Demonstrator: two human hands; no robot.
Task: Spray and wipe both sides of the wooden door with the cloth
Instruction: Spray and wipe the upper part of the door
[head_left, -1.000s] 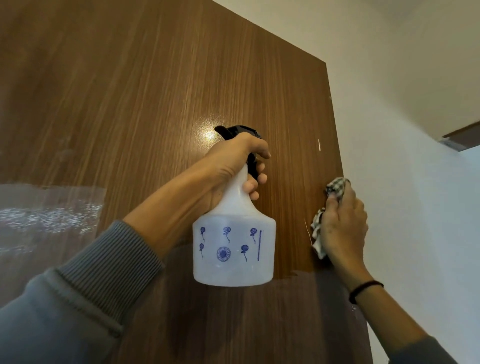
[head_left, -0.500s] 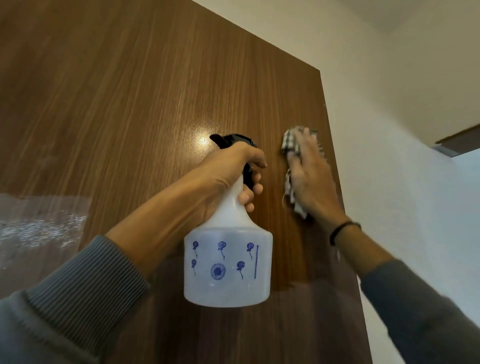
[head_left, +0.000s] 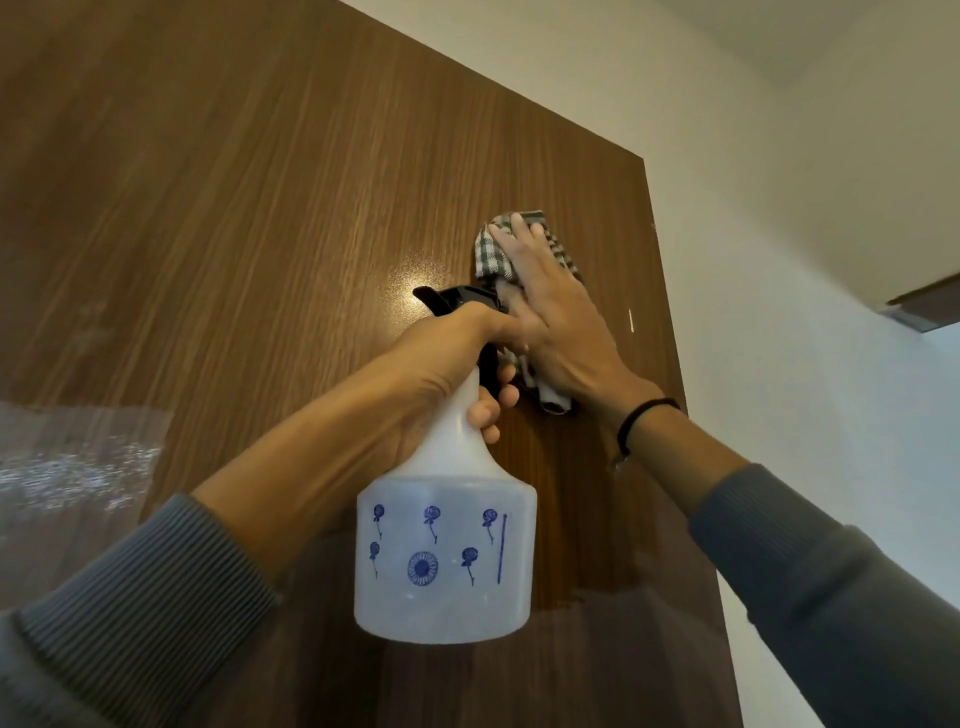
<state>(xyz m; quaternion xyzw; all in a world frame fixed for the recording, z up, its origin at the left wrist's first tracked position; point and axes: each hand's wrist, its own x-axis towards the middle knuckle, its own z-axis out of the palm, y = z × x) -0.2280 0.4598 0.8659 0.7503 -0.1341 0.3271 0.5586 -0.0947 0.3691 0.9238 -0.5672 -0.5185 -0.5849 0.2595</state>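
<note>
Glossy brown wood-grain door (head_left: 260, 234), grey-checked cloth (head_left: 491, 257) flat beneath right hand (head_left: 561, 332)

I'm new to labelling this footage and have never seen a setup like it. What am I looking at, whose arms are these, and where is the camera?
There is no machine here: a person is working with bare hands. The camera is worn on their head and looks towards the hands, so both arms reach in from the bottom of the picture.

In front is a wooden door, with a pale wall to its right.

The left hand grips the neck of a white spray bottle printed with blue flowers, just under its black trigger head.

The right hand, with a black band at the wrist, presses a checked cloth flat against the door with straight fingers. Both arms are in grey sleeves.
</note>
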